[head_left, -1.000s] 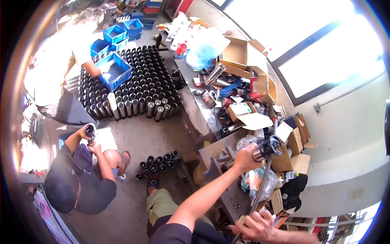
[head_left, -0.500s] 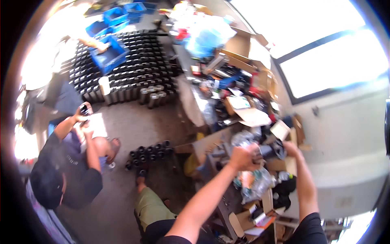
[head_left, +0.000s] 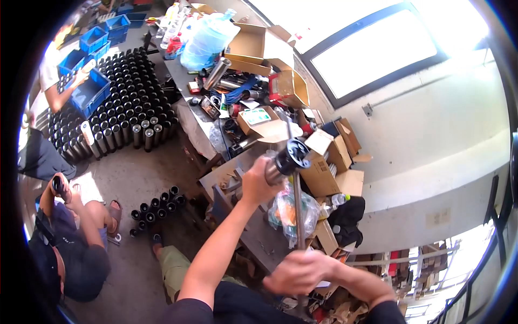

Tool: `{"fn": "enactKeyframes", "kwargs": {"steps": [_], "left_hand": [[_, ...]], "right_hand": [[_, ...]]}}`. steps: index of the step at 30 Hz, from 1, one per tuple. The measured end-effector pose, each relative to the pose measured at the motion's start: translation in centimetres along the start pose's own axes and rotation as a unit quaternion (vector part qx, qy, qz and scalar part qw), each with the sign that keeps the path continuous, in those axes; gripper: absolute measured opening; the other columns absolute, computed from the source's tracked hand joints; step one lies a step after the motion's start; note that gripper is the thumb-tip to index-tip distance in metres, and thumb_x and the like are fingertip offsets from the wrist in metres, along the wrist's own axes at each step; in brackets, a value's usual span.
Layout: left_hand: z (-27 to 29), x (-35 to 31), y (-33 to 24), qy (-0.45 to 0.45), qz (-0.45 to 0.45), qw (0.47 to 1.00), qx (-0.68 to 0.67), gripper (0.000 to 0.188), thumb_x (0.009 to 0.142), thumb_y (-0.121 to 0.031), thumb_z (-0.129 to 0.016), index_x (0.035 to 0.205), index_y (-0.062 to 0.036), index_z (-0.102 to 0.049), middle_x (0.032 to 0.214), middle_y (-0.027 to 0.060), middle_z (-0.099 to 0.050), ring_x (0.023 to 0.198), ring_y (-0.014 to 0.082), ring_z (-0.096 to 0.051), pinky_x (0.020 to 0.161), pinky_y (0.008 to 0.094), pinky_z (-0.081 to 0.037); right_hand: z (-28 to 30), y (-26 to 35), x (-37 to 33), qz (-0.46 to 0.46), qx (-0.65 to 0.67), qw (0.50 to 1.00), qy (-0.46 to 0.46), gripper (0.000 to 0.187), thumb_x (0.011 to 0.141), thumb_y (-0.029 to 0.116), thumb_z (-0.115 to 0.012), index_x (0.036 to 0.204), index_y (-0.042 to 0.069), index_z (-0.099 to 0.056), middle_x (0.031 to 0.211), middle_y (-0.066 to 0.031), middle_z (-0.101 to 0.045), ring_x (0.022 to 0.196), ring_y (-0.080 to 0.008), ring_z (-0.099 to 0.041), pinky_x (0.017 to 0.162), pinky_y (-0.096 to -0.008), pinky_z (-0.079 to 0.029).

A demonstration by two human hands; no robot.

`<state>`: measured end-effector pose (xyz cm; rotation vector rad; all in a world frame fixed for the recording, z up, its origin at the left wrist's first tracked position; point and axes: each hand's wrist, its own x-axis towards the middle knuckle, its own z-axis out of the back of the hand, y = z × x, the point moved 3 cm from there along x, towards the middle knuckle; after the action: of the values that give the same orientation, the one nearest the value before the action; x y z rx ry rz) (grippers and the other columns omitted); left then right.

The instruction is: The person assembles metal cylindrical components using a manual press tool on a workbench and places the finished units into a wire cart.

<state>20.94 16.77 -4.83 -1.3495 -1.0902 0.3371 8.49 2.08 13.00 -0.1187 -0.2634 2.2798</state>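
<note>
Cylinder (head_left: 281, 163) is gripped by the left hand (head_left: 258, 183), black end toward two o'clock; right hand (head_left: 302, 271) blurred at rod (head_left: 298, 213), closure unclear; rod work seems underway, next calling for steadiness.

Metal cylinder (head_left: 283, 162) — black-ended, tilted, long rod (head_left: 298, 210)

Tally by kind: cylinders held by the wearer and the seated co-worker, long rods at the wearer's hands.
Cylinders: 2 (one in the wearer's left hand, one in the seated co-worker's hands)
Long rod: 1 (by the wearer's right hand)
Total: 3
</note>
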Motion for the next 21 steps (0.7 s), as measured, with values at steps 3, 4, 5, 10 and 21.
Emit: {"fn": "enactKeyframes", "kwargs": {"steps": [3, 4, 5, 10, 21], "left_hand": [[1.3, 0.2, 1.2, 0.006, -0.02, 1.0, 0.012, 0.055, 0.066, -0.03, -0.086, 0.108, -0.0081, -0.058, 0.08, 0.0168, -0.068, 0.075, 0.0398, -0.069, 0.066, 0.0439, -0.057], [1.3, 0.0, 0.9, -0.001, -0.016, 1.0, 0.004, 0.055, 0.066, -0.03, -0.086, 0.108, -0.0075, -0.058, 0.078, 0.0164, -0.067, 0.073, 0.0396, -0.069, 0.066, 0.0443, -0.057], [1.9, 0.3, 1.9, -0.013, 0.015, 0.999, -0.029, 0.052, 0.067, -0.03, -0.085, 0.106, -0.0074, -0.06, 0.079, 0.0147, -0.067, 0.072, 0.0382, -0.069, 0.064, 0.0434, -0.056], [1.0, -0.9, 2.0, 0.021, -0.026, 0.999, 0.012, 0.06, 0.061, -0.037, -0.084, 0.108, -0.0081, -0.06, 0.083, 0.0092, -0.067, 0.074, 0.0305, -0.07, 0.065, 0.04, -0.057], [1.2, 0.3, 1.8, 0.032, -0.059, 0.997, 0.035, 0.057, 0.062, -0.035, -0.085, 0.108, -0.011, -0.061, 0.079, 0.013, -0.069, 0.07, 0.033, -0.071, 0.065, 0.0408, -0.059]], "right_hand": [[-3.9, -5.6, 12.3, 0.147, 0.088, 0.983, -0.07, 0.038, 0.088, 0.018, -0.062, 0.126, 0.012, -0.063, 0.115, -0.0021, -0.059, 0.107, -0.0135, -0.055, 0.089, -0.0338, -0.049], [-5.2, -8.1, 16.1, 0.155, 0.133, 0.973, -0.107, 0.039, 0.091, 0.018, -0.058, 0.129, 0.01, -0.061, 0.118, -0.0034, -0.058, 0.107, -0.0132, -0.055, 0.09, -0.0338, -0.049], [-7.6, -12.7, 19.1, 0.144, 0.125, 0.976, -0.106, 0.037, 0.092, 0.018, -0.057, 0.127, 0.01, -0.061, 0.116, -0.0048, -0.058, 0.105, -0.0153, -0.056, 0.089, -0.0351, -0.049], [-15.0, -43.7, 4.5, -0.351, -0.057, 0.92, 0.165, 0.025, 0.096, 0.02, -0.053, 0.116, 0.008, -0.06, 0.102, -0.0114, -0.059, 0.094, -0.0255, -0.057, 0.08, -0.0414, -0.048], [-12.2, -1.1, -28.0, -0.714, -0.097, 0.686, 0.1, 0.018, 0.1, 0.016, -0.047, 0.096, 0.002, -0.057, 0.079, -0.0222, -0.062, 0.074, -0.0436, -0.06, 0.061, -0.0538, -0.042]]}}
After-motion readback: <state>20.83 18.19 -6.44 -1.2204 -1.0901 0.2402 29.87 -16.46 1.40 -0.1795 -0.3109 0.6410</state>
